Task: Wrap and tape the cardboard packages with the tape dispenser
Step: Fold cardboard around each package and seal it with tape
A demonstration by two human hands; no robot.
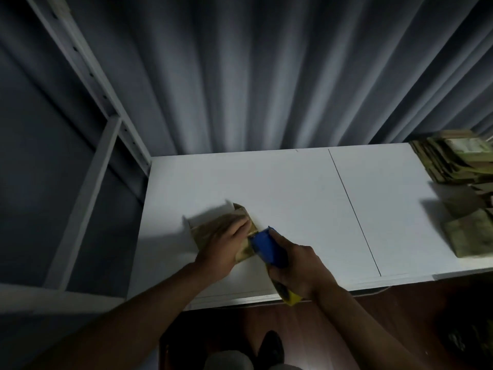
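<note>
Right hand (294, 265) grips the tape dispenser (266, 247) at the package (213, 228); left hand (226, 240) presses flat, fingers straight. Best pull steadily, keeping the flap pinned.

A cardboard package (213, 233) lies on the table (293, 188), toward its left and near edge. The left hand (222, 245) rests flat on top of the package. Just to the right, the tape dispenser (268, 247) touches the package's right end, gripped from behind by the right hand (296, 268). Well apart, at the table's far right edge, a stack of cardboard packages (450, 158) sits at the back, with more packages (469, 231) lying in front of it. A curtain (253, 76) hangs behind the table, and a shelf frame (88, 161) stands to its left.
</note>
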